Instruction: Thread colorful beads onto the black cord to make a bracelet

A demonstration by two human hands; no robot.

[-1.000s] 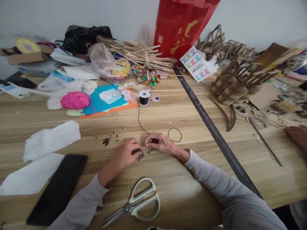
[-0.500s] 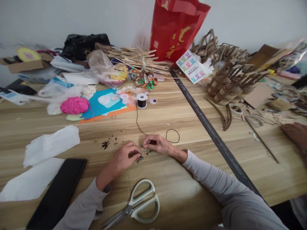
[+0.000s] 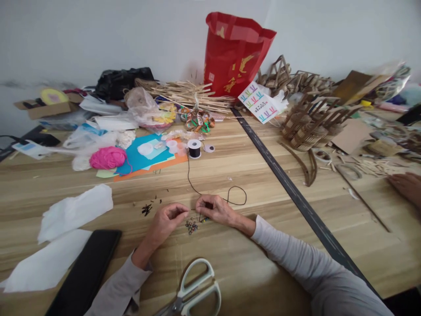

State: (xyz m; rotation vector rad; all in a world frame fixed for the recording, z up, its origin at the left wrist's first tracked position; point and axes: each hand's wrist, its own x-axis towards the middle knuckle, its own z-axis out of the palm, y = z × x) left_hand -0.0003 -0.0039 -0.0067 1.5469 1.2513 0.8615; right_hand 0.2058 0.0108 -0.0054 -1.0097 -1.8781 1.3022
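My left hand (image 3: 167, 218) hovers just above the wooden table (image 3: 230, 263), fingertips pinched together over a small heap of dark beads (image 3: 191, 226). Whether a bead sits between the fingers is too small to see. My right hand (image 3: 213, 208) pinches a thin black cord (image 3: 190, 177) close to the left fingertips. The cord runs up the table to a black spool (image 3: 194, 149) and curls into a loop (image 3: 237, 195) right of my right hand.
Scissors (image 3: 194, 295) lie near the front edge. A black flat case (image 3: 83, 274) and white paper sheets (image 3: 74, 211) are at the left. Pink yarn (image 3: 108, 157), coloured paper, sticks and a red bag (image 3: 233, 55) crowd the back. Another person's hand (image 3: 406, 186) rests at the right.
My left hand has lifted off the bead heap and drawn its fingertips together. The right hand keeps its hold on the cord. The view has tilted up slightly.
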